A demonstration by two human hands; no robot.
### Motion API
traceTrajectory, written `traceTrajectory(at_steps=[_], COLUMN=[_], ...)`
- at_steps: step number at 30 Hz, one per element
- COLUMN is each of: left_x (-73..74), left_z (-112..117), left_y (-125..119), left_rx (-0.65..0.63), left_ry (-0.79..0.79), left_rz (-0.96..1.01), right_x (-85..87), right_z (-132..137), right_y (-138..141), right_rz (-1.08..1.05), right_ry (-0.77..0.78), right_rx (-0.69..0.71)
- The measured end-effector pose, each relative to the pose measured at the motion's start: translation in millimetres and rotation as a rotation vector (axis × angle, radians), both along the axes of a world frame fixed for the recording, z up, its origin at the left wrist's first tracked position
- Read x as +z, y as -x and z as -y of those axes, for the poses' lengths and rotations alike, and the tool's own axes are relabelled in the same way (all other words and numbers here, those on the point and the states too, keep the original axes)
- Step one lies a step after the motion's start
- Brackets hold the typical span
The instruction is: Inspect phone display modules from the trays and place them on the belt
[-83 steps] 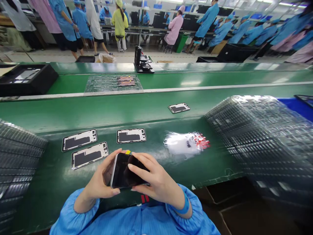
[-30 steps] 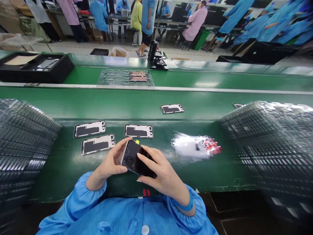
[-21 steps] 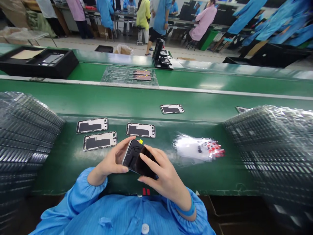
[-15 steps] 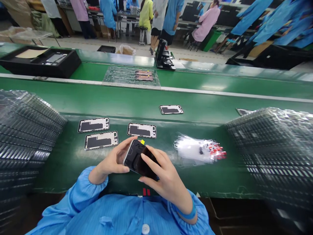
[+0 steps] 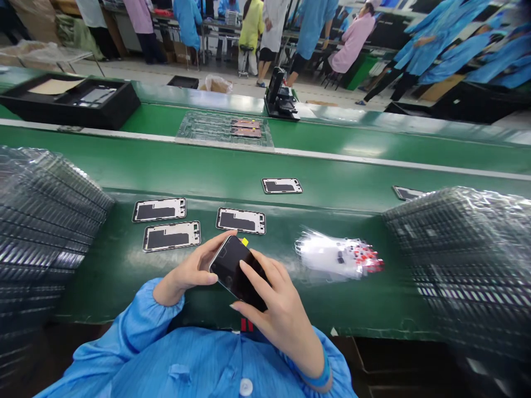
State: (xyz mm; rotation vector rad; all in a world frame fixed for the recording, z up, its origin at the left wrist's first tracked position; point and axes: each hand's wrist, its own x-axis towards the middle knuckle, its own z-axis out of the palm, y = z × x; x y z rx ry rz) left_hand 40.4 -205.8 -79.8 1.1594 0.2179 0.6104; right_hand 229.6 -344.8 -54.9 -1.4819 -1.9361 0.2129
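Observation:
A black glossy phone panel [image 5: 233, 267] with a small yellow tab at its far corner is held tilted above the green bench edge. My left hand [image 5: 191, 269] grips its left edge, fingers curled round it. My right hand [image 5: 274, 301] holds its right end, forefinger laid across the dark face. Three flat phone frames lie on the bench just beyond: two at the left [image 5: 159, 209] [image 5: 171, 236] and one in the middle [image 5: 240, 220]. A pile of clear film pieces with red tabs [image 5: 338, 257] lies to the right.
Tall stacks of clear plastic trays stand at the left [image 5: 45, 221] and the right [image 5: 468, 260]. The green conveyor carries a further frame [image 5: 282, 186], a clear tray [image 5: 226, 128] and a black box [image 5: 70, 102]. People in blue, pink and yellow coats work behind.
The panel has turned a little in my hands, its far corner swinging rightwards. The frame on the conveyor has drifted left and another has come into sight at the right.

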Motion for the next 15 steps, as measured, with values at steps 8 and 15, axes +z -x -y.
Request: traceTrajectory(at_steps=[8, 15], left_x=[-3.3, -4.3], left_z=[-0.1, 0.0], left_y=[-1.6, -2.1], left_rx=[0.002, 0.0], left_ry=[0.025, 0.026], left_rz=[-0.01, -0.011], right_x=[-0.4, -2.2], right_z=[2.3, 2.5], right_y=[6.9, 8.0], right_rz=[-0.005, -0.016], right_ry=[0.005, 0.002], right_rx=[-0.052, -0.069])
